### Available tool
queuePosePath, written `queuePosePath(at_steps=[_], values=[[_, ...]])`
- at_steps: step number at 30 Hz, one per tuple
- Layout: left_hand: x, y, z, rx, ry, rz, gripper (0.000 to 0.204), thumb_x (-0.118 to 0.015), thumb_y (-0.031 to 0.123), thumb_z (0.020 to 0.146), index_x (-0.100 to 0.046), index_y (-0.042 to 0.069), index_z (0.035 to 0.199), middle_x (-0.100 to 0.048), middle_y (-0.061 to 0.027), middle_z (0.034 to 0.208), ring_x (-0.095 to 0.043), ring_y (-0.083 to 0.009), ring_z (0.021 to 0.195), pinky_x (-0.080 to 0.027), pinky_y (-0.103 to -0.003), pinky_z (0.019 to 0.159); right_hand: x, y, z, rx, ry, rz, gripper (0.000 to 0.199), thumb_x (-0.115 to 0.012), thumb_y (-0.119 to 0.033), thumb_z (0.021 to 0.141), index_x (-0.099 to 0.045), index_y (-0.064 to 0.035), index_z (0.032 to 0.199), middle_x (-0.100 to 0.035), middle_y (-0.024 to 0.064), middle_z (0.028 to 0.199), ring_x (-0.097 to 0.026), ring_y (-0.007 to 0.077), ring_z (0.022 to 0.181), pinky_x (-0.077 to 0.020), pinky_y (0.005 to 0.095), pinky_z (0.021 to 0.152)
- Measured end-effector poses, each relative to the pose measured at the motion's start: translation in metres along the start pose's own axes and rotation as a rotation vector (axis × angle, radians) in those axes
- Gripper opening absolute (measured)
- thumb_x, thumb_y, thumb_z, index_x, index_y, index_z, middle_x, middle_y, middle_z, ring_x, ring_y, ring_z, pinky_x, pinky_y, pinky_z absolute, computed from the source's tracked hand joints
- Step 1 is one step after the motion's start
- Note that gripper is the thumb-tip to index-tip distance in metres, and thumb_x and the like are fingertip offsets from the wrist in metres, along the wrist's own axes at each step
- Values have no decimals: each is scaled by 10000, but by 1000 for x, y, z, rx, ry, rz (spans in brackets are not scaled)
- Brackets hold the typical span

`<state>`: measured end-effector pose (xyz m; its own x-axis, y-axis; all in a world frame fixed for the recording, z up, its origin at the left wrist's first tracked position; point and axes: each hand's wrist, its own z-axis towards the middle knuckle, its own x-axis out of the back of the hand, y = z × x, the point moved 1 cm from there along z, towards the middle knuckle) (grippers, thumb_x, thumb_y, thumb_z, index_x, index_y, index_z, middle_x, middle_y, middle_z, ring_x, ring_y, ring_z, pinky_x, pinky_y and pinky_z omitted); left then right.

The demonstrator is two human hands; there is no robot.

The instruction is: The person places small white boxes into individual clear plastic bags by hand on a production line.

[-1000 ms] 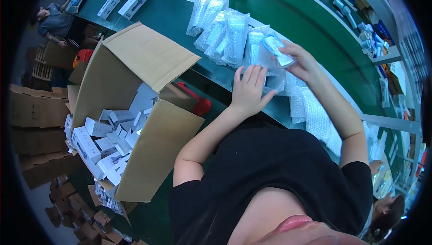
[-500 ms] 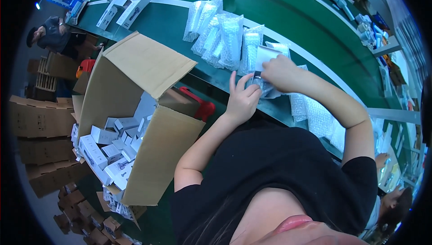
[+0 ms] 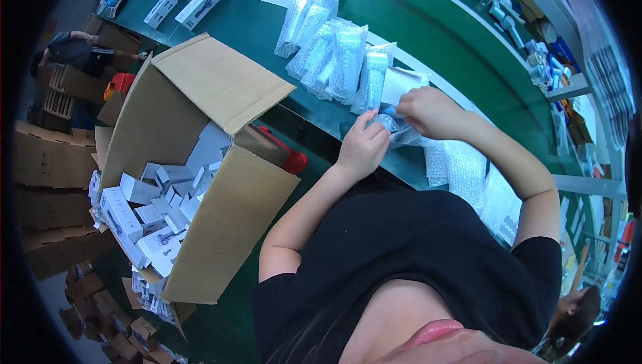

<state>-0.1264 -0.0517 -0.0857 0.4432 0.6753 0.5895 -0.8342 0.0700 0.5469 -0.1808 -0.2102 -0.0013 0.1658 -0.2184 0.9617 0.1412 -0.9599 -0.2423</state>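
Both of my hands meet at the belt's near edge over a clear plastic wrapping (image 3: 396,125) with something bluish inside, its kind unclear. My left hand (image 3: 363,143) is closed, its thumb and fingertips pinching the left side of that wrapping. My right hand (image 3: 431,111) is curled shut above its right side; whatever its fingertips grip is mostly hidden. Just beyond my right fingers lies a white box or card (image 3: 403,83), partly covered by the hand. Left of it, several bubble-wrap pouches (image 3: 348,63) lie side by side, with pale objects inside.
A big open carton (image 3: 231,220) full of small white boxes (image 3: 160,240) stands at my left. More bubble-wrap pouches (image 3: 466,170) lie beside my right forearm. White boxes (image 3: 204,4) rest farther along the green belt (image 3: 267,33). A person (image 3: 73,53) is at far left, another (image 3: 575,314) at lower right.
My right hand has shifted slightly right and toward me, and more of the white piece beyond it shows. A dark strip beneath it is no longer visible. My left hand stays at the wrapping.
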Motion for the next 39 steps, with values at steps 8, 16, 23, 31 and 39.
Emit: queuePosePath(at_steps=[8,16,23,31,39], values=[[-1,-5,-5,162,190,-95,542,-698,193,643,-455,35,1101,-528,-126,996,-463,-309,1025,-385,-342,877,16,-6,2,-117,-133,-4,231,-529,-62,719,-560,-25,945,-578,102,770,-537,253,745,-422,320,648],[-44,-44,-9,451,-150,-387,857,-787,248,539,-329,18,1226,-508,-153,1085,-499,-287,1006,-399,-329,857,2,15,-39,-23,110,202,400,-520,-57,732,-492,-32,1130,-586,131,909,-547,274,828,-404,338,789],[-45,10,60,492,-246,-613,866,-794,181,538,-315,5,1237,-500,-160,1111,-517,-259,997,-416,-320,829,-43,44,-103,-250,628,487,931,-763,-197,542,-249,-39,1302,-425,165,1228,-479,290,1051,-380,372,892],[28,38,133,327,-67,-374,629,-513,97,747,-229,8,1301,-226,-182,1338,-289,-306,1211,-306,-416,954,-41,212,-117,-730,1245,978,785,-752,-89,559,-298,-30,1197,-514,164,1056,-553,263,874,-443,347,786],[241,-49,23,614,345,636,352,-544,171,803,-469,35,1120,-438,-107,1178,-469,-217,1007,-414,-289,792,-154,375,-157,-977,1133,480,742,-777,-217,593,-361,21,1160,-457,201,1111,-498,302,981,-409,380,862]])
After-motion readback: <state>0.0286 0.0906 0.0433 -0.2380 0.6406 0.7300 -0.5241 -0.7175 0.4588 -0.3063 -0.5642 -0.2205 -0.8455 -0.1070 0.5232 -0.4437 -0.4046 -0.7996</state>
